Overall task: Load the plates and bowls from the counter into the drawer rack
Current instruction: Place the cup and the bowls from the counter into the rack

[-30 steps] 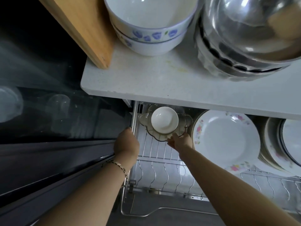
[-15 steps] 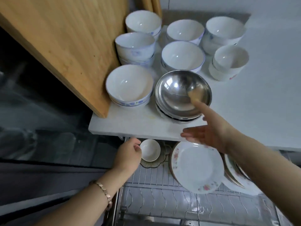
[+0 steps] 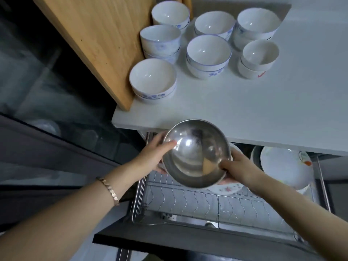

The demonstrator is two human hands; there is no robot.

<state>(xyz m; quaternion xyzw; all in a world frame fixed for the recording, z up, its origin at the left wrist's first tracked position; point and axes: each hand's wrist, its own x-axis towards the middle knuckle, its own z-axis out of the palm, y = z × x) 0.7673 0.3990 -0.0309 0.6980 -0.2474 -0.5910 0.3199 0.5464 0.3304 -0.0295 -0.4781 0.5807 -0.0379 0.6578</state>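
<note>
Both hands hold a stainless steel bowl [image 3: 195, 153] above the open drawer rack [image 3: 203, 200], just below the counter's front edge. My left hand [image 3: 152, 153] grips its left rim, thumb inside. My right hand [image 3: 237, 166] grips the right rim. Under the bowl a floral plate [image 3: 226, 188] peeks out. White plates [image 3: 284, 166] stand in the rack's right side. Several white bowls with blue patterns sit stacked on the white counter [image 3: 244, 113], the nearest stack [image 3: 153, 81] at the left.
A wooden cutting board [image 3: 99, 40] leans at the counter's left edge beside the bowls. A dark glass-fronted appliance [image 3: 47, 110] fills the left. The rack's front wire slots hold nothing.
The steel bowl left the counter and now hangs over the drawer. My right hand reached it and took its right rim; my left hand rose from the rack's rail to its left rim.
</note>
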